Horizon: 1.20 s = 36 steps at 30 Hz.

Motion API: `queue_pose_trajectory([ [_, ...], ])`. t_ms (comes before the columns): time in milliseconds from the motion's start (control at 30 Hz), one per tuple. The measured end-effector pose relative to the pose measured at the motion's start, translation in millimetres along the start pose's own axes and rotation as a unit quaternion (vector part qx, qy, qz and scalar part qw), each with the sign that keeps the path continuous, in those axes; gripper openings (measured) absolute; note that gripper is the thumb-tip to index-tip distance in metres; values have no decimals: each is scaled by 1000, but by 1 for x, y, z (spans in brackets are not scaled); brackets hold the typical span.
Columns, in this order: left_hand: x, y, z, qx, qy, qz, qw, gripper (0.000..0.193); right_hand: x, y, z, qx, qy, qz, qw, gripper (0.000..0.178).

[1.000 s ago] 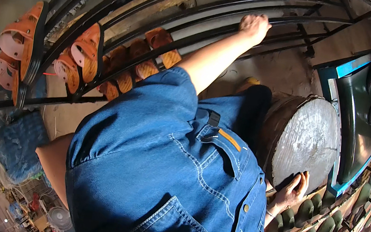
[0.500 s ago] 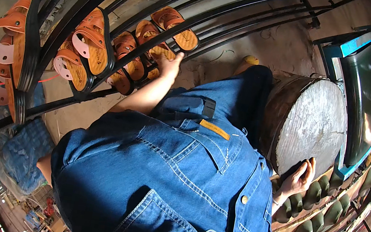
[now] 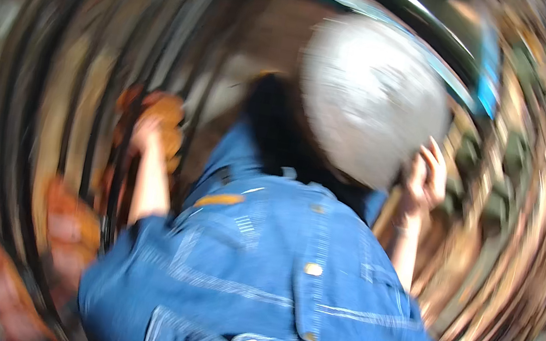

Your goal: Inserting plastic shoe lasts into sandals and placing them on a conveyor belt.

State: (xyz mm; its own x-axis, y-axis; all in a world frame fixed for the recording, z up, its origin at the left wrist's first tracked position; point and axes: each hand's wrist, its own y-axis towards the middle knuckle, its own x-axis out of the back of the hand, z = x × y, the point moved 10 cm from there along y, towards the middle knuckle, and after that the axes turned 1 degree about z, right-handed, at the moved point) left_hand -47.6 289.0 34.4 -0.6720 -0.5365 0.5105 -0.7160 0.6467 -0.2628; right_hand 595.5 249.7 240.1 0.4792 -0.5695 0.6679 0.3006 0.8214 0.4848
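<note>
My left hand (image 3: 145,134) is at the orange sandals (image 3: 167,111) on the black rack to my left. Motion blur smears its fingers, so whether they grip a sandal is unclear. Beside the near right edge of a round wooden block (image 3: 370,100) with a pale grey top, my right hand (image 3: 426,179) is raised with its fingers apart. It appears to hold nothing.
Black rack bars (image 3: 105,94) run along my left, with more orange sandals (image 3: 68,224) nearer me. Past the block stands a dark, blue-edged piece of equipment (image 3: 444,33). On my right, wooden shelves hold several dark green foot-shaped forms (image 3: 514,155).
My view has swung right, so the rack now runs more upright and the block sits nearer the middle. My left hand stays by the sandals; my right stays beside the block.
</note>
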Motion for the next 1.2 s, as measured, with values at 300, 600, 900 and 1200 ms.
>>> queue_pose_trajectory([
  [300,-154,-49,-109,-143,-182,317,920,47,126,-119,-157,-267,30,-324,907,14],
  [600,-244,-239,-313,-543,27,349,764,26,130,-137,-315,-480,-193,-375,769,115],
  [900,-209,-361,-317,-346,-53,596,722,31,133,-224,-316,-390,221,-546,708,50],
  [1200,-354,-265,-425,-591,22,424,686,42,186,-205,-83,-327,459,-224,795,88],
])
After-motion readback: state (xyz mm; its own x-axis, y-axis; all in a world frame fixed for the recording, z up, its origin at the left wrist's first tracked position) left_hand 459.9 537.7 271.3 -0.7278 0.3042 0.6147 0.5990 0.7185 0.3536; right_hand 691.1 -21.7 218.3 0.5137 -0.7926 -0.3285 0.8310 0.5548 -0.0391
